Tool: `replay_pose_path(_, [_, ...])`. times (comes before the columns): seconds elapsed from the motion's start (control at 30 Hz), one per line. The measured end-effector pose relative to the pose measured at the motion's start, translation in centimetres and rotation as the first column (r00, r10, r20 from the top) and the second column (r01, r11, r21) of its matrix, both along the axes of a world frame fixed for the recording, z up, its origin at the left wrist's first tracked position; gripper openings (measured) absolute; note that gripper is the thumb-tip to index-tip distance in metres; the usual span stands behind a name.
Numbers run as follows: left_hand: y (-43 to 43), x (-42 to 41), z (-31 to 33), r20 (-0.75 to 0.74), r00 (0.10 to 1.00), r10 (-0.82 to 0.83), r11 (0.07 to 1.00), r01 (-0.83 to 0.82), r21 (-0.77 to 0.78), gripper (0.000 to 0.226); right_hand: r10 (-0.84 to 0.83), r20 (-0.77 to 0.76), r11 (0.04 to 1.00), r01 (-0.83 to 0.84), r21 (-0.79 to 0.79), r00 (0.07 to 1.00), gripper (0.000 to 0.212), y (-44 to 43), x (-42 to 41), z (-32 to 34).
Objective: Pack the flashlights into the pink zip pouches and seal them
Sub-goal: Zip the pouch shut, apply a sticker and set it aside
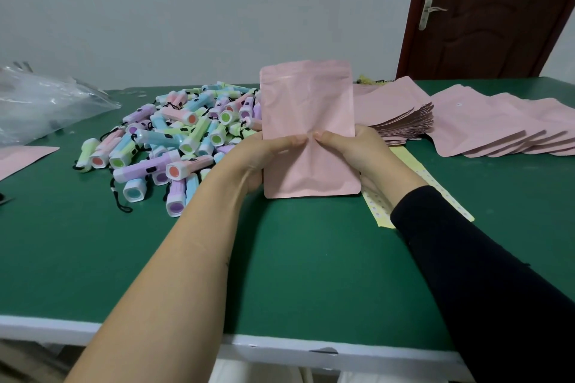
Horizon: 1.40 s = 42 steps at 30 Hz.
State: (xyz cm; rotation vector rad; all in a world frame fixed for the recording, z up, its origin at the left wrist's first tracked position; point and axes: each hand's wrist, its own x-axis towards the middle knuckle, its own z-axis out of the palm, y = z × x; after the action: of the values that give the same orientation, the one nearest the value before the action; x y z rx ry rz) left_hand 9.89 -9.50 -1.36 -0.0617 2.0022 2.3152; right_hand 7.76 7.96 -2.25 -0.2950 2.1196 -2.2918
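pink pouch [306, 108] upright; left hand [258, 155], right hand [357, 149] fingers grip its sides, thumbs meeting front

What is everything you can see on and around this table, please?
held pouch: one, pink, upright at centre
flashlights: many, pastel, piled left of centre
stacked pouches: one stack, pink, right of the held pouch
overlapping pouches: one row, pink, far right
lone pouch: one, pink, left edge
plastic bag: one, clear, far left
paper strip: one, yellow, under the right forearm
table: one, green
door: one, brown, top right
left grip: bare arm, holds the held pouch
right grip: black sleeve, holds the held pouch
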Motion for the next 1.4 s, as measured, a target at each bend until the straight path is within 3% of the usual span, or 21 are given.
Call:
replay_pose_path(0.1, [0.2,0.1,0.3,-0.027,0.999,0.029,0.998,-0.027,0.058,0.042,0.027,0.003,1.000,-0.027,0.008,1.000,0.015,0.0,0.0,0.1])
replay_pose_path(0.37, [0.3,0.2,0.4,0.023,0.998,0.062,0.998,-0.062,0.022,0.043,-0.029,-0.015,1.000,0.029,0.012,0.999,0.010,-0.5,-0.1,0.1])
replay_pose_path(0.6, [0.4,0.1,0.5,0.018,0.997,0.081,0.995,-0.082,0.056,0.053,-0.010,0.012,1.000,0.010,-0.005,1.000,0.019,-0.5,-0.1,0.4])
replay_pose_path(0.9, [-0.1,0.3,0.8,0.018,0.999,0.029,0.994,-0.027,-0.102,0.048,0.092,0.086,0.995,-0.088,-0.054,0.992,0.031,-0.3,0.1,0.4])
replay_pose_path(1.07, [-0.1,0.6,1.3,0.020,0.999,0.030,0.998,-0.029,-0.057,0.036,0.127,0.133,0.992,-0.125,-0.023,0.983,0.028,-0.1,0.1,0.7])
replay_pose_path(1.27, [0.2,0.8,1.4,0.062,0.998,0.007,0.997,-0.002,-0.071,0.040,0.078,0.195,0.996,-0.069,-0.049,0.978,0.101,-0.1,0.2,1.3])
replay_pose_path(1.4, [0.4,0.6,1.6,0.037,0.999,0.021,0.999,-0.019,-0.045,0.039,0.058,0.171,0.998,-0.058,-0.003,0.984,0.107,-0.1,-0.1,1.5])
